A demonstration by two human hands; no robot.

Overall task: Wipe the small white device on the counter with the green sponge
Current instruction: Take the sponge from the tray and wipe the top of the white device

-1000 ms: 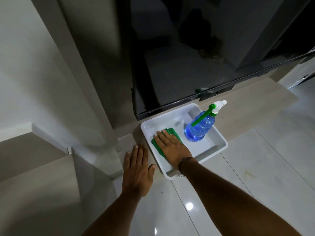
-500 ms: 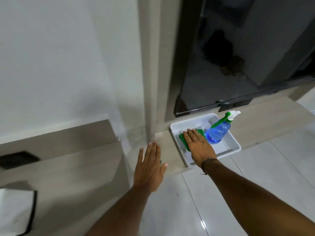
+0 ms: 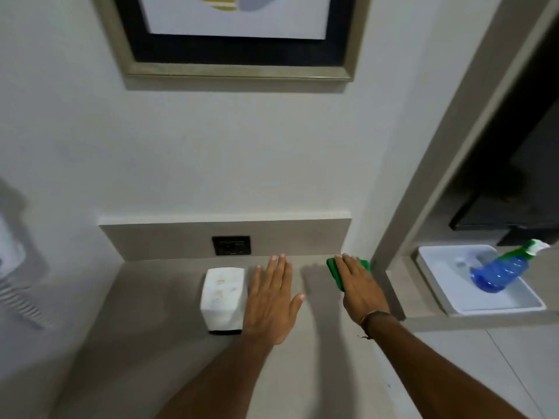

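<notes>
We count one small white device [image 3: 223, 297], one green sponge [image 3: 336, 272], one white tray [image 3: 435, 282], one spray bottle [image 3: 502, 269], one dark wall socket [image 3: 231, 245], one framed picture [image 3: 239, 55] and two bare hands. The device stands on the grey counter [image 3: 145, 343] toward its back edge, just in front of the socket set in the low upstand; it is a blocky white box with rounded corners, a few faint marks on its top face and a dark band along its near base. Our left hand [image 3: 272, 300] lies open and flat with the fingers together and the thumb spread, palm down just beside the device's right side (we cannot tell whether it touches the box), and it holds nothing. Our right hand [image 3: 360, 290] is spread flat on top of the sponge at the counter's back right corner, pressing it down rather than gripping it; green shows beyond the fingertips and along the hand's left edge. The sponge is well apart from the device, with the left hand between them. Past the vertical panel on the right, the tray sits on a lower ledge, and in it lies the blue bottle, tilted, with its green and white trigger head over the tray's far right corner. The picture hangs on the wall above the counter.
</notes>
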